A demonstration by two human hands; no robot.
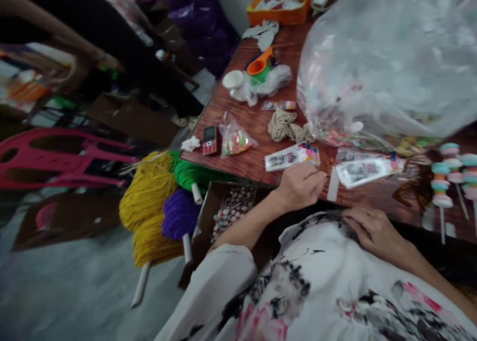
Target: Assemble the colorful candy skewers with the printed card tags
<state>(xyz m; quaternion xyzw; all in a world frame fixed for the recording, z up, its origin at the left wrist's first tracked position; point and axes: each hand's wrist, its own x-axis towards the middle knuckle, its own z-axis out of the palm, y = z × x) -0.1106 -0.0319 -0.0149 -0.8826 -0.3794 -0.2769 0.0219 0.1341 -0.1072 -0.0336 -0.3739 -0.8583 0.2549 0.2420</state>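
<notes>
Near the table's front edge, my left hand (302,186) is closed with its fingers curled; what it may hold is hidden. Just behind it lies a stack of printed plastic sleeves (292,157). My right hand (374,228) rests at my lap against the floral shirt (316,261), its fingers together and partly hidden, so its grip is unclear. Beyond it on the table is a second stack of printed sleeves (367,171). A narrow whitish strip (333,184) lies between the two stacks. Striped candy skewers (442,184) are at the far right.
A huge clear plastic bag (387,63) fills the table's right back. Further left are a phone (209,140), a candy bag (236,138), a cloth (283,125) and an orange basket (279,16). Yellow cord bundles (149,202) and a box of lollipops (233,209) stand below left. A person stands beyond.
</notes>
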